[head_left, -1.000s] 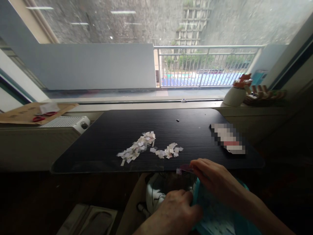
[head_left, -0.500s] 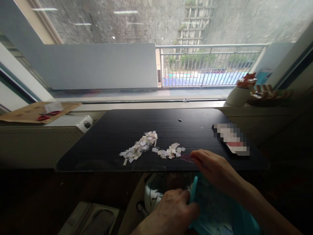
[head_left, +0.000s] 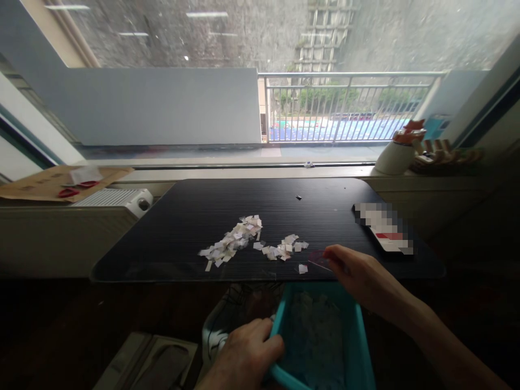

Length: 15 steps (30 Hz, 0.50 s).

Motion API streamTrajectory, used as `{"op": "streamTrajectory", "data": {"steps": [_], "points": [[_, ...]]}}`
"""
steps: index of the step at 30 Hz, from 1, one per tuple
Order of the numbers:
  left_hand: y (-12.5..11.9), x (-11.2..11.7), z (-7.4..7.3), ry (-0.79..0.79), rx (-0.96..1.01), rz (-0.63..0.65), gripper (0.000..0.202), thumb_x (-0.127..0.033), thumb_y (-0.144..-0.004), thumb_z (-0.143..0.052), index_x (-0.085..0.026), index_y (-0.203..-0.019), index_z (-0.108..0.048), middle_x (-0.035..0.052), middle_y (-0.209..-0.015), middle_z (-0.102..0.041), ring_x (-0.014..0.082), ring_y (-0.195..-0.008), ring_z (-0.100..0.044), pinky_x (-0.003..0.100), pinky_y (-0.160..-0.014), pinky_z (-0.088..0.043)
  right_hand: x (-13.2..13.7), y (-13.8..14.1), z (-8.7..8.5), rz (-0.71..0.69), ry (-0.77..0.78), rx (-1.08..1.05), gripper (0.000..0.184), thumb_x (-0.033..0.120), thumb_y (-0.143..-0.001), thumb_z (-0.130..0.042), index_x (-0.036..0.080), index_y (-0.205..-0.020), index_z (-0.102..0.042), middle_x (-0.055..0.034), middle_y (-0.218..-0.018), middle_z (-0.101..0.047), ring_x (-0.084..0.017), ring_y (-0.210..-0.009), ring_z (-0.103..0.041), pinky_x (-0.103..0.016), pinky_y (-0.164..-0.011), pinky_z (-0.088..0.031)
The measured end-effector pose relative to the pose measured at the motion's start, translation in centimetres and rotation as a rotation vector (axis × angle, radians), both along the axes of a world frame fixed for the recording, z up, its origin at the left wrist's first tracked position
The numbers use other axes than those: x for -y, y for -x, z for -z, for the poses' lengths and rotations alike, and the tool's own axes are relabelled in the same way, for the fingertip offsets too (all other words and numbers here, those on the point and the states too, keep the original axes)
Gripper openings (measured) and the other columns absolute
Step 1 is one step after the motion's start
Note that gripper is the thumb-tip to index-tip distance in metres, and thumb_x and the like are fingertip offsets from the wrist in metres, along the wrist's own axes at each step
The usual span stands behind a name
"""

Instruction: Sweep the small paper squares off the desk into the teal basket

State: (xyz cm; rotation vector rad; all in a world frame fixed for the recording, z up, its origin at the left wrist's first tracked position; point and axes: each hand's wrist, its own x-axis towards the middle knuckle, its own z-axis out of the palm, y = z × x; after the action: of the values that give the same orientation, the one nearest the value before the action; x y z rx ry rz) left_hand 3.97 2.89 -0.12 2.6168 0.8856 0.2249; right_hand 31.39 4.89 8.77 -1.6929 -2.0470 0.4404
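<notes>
My left hand [head_left: 249, 346] grips the left rim of a teal plastic bin [head_left: 363, 346], which sits just below the table's front edge with small paper scraps [head_left: 319, 325] inside. My right hand [head_left: 351, 271] pinches a thin, see-through purplish plastic sheet [head_left: 319, 260] close to the tabletop. One loose paper square [head_left: 303, 268] lies by the sheet near the edge. Left of it is a small heap of paper pieces [head_left: 280, 249], and further left a larger heap of paper pieces [head_left: 233, 241].
The black table [head_left: 154, 238] stands against a window sill. A blurred-out flat object [head_left: 384, 227] lies at its right. On the sill stands a white fox-topped pot [head_left: 394, 157]. Red-handled scissors [head_left: 69, 192] rest on cardboard at left. An open box [head_left: 150, 363] is on the floor.
My left hand has moved left with the bin, which now lies under the table edge. The right hand shifted slightly right with the sheet. One paper square now lies apart from the small heap.
</notes>
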Motion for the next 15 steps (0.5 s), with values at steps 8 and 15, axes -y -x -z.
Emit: {"op": "streamTrajectory", "data": {"steps": [8, 15], "points": [[-0.13, 0.44, 1.03, -0.005, 0.056, -0.024, 0.027, -0.021, -0.056, -0.067, -0.022, -0.069, -0.044, -0.0007, -0.078, -0.050, 0.0178, -0.069, -0.049, 0.025, -0.053, -0.028, 0.46, 0.07, -0.11, 0.005, 0.032, 0.017, 0.017, 0.024, -0.090, -0.041, 0.021, -0.098, -0.056, -0.0030, -0.089, -0.066, -0.017, -0.077, -0.061, -0.027, -0.066, -0.043], [-0.14, 0.37, 0.83, 0.051, 0.025, -0.020, 0.022, -0.022, -0.060, -0.065, -0.022, -0.070, -0.045, 0.0000, -0.081, -0.051, 0.0189, -0.072, -0.050, 0.025, -0.054, -0.029, 0.74, 0.44, -0.03, -0.017, 0.019, -0.027, 0.017, 0.023, -0.090, -0.041, 0.021, -0.098, -0.055, -0.0021, -0.089, -0.066, -0.015, -0.076, -0.062, -0.025, -0.065, -0.043]]}}
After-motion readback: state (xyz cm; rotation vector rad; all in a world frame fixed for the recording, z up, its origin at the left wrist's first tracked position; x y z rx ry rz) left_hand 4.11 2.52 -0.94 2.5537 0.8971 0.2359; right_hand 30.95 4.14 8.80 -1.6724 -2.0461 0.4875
